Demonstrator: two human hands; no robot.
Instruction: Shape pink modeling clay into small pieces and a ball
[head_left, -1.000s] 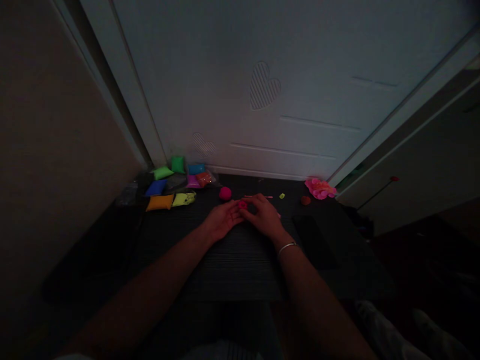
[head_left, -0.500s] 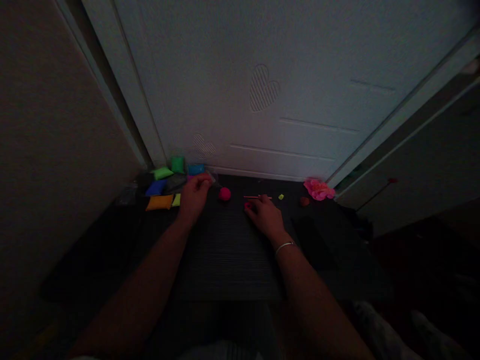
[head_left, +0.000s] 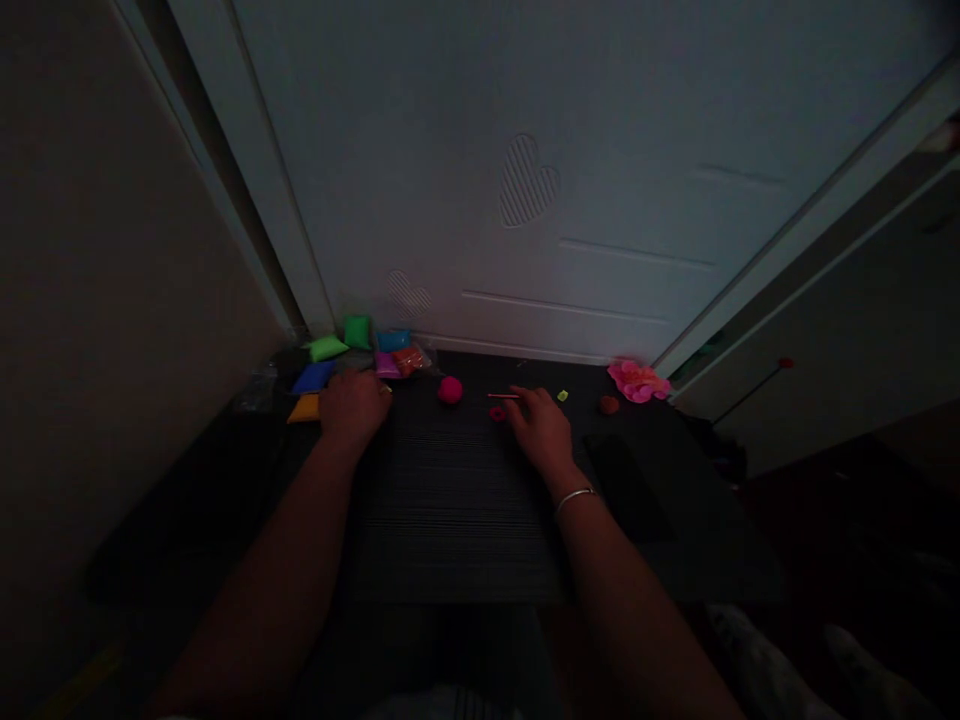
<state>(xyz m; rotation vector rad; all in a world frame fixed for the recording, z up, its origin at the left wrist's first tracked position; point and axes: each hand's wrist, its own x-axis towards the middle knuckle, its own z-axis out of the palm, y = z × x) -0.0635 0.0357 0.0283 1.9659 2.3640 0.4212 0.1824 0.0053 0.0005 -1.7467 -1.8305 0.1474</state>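
Observation:
My left hand (head_left: 354,408) is curled over the yellow clay packet (head_left: 386,389), of which only a sliver shows beside the fingers. My right hand (head_left: 541,428) rests on the table with thumb and forefinger apart. By its thumb lies a small dark-pink clay ring (head_left: 496,413), flat on the tabletop. A thin pink stick (head_left: 501,396) runs up to the right fingertips, and its far end is hidden behind them. Between the hands, toward the back, sits a round pink clay ball (head_left: 450,390).
Clay packets in orange (head_left: 303,408), blue (head_left: 313,377) and green (head_left: 357,331), among several others, crowd the back left. Right of my right hand are a small yellow piece (head_left: 562,396), a brownish-red lump (head_left: 609,405), a pink flower (head_left: 639,381) and a dark flat slab (head_left: 628,485).
My left hand left the pink ring, passed near the orange-red packet, then came down on the yellow one. My right hand set the ring on the table and drew slightly right of it.

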